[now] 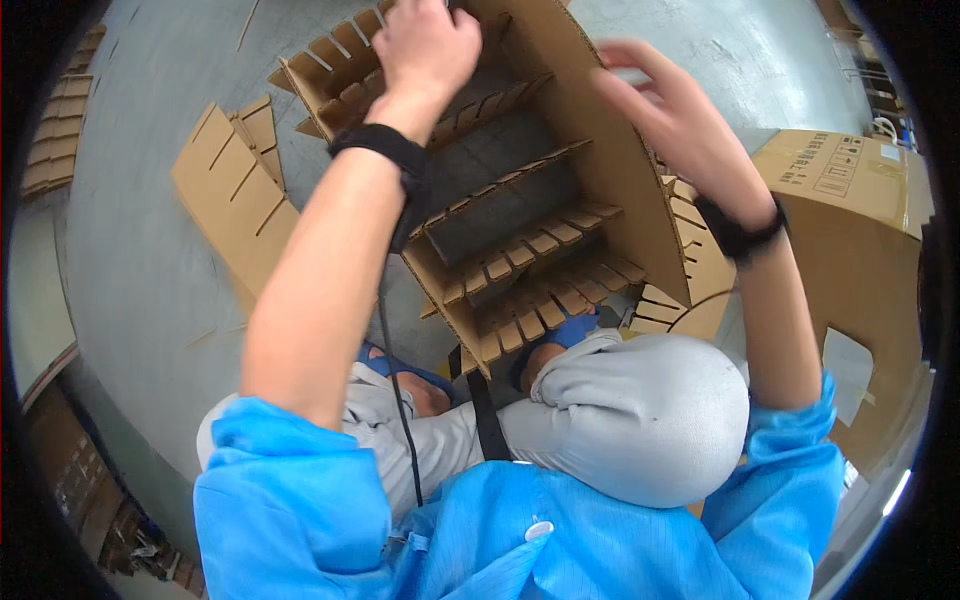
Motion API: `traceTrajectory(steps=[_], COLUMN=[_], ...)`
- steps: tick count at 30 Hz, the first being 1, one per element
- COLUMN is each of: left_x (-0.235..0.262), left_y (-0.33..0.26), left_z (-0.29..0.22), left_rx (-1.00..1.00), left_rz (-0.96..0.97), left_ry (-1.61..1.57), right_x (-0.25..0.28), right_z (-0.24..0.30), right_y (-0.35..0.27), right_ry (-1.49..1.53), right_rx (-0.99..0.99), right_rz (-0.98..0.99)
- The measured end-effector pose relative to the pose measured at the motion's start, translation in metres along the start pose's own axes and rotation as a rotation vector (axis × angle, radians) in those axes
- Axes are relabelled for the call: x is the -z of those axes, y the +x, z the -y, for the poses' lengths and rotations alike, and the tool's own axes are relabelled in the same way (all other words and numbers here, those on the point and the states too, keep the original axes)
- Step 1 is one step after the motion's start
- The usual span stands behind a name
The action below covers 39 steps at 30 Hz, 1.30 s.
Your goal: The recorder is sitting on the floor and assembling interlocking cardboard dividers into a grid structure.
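Observation:
A partly assembled cardboard divider (625,170) stands in front of me, with slotted cross strips between two long side panels. My left hand (428,50) is closed over its far end at the top edge of the picture. Its fingertips are cut off there, so what they grip cannot be made out. Beside the outer face of the right-hand panel is my right hand (670,110), fingers and thumb apart and slightly blurred, holding nothing I can see. Several slotted strips (520,255) cross the near part of the divider, their notches facing up.
Loose slotted cardboard sheets (235,190) lie on the grey floor at the left. More slotted pieces (700,255) lie right of the divider, near a large cardboard box (850,200). A stack of cardboard (62,135) is at far left. A black cable (395,390) hangs over my lap.

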<state>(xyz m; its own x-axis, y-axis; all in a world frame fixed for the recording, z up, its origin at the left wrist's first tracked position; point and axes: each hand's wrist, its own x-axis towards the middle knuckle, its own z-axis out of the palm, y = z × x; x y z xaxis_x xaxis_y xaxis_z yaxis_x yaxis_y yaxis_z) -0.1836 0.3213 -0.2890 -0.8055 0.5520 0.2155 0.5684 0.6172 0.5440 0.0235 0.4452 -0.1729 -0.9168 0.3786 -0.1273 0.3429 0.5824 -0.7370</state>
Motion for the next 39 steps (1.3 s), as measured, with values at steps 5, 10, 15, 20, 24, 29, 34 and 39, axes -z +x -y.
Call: traceTrajectory(steps=[5, 10, 15, 20, 24, 29, 34, 39], left_x=[0.041, 0.000, 0.009, 0.004, -0.005, 0.000, -0.005, 0.002], left_y=[0.049, 0.059, 0.083, 0.098, 0.081, 0.066, 0.064, 0.061], left_z=[0.031, 0.035, 0.050, 0.017, -0.007, -0.013, -0.020, -0.013], left_rx=[-0.043, 0.008, 0.040, -0.049, -0.001, 0.036, 0.065, 0.127], left_rz=[-0.212, -0.062, 0.061, 0.558, 0.558, 0.592, 0.573, 0.598], left_ry=[0.005, 0.072, 0.197, -0.071, 0.229, 0.214, 0.109, 0.113], right_x=[0.031, -0.025, -0.090, -0.083, -0.045, 0.042, 0.072, -0.017], right_z=[-0.017, -0.078, -0.095, -0.102, -0.072, -0.044, 0.017, 0.032], right_y=[-0.140, -0.254, -0.273, -0.244, -0.219, -0.214, -0.117, 0.080], right_ry=[0.136, 0.182, 0.498, 0.351, 0.131, 0.238, 0.290, -0.064], right_rx=[-0.359, -0.753, -0.812, -0.697, -0.593, -0.819, -0.399, 0.092], right_rz=[-0.328, -0.245, -0.311, -0.240, -0.155, 0.227, -0.280, -0.137])
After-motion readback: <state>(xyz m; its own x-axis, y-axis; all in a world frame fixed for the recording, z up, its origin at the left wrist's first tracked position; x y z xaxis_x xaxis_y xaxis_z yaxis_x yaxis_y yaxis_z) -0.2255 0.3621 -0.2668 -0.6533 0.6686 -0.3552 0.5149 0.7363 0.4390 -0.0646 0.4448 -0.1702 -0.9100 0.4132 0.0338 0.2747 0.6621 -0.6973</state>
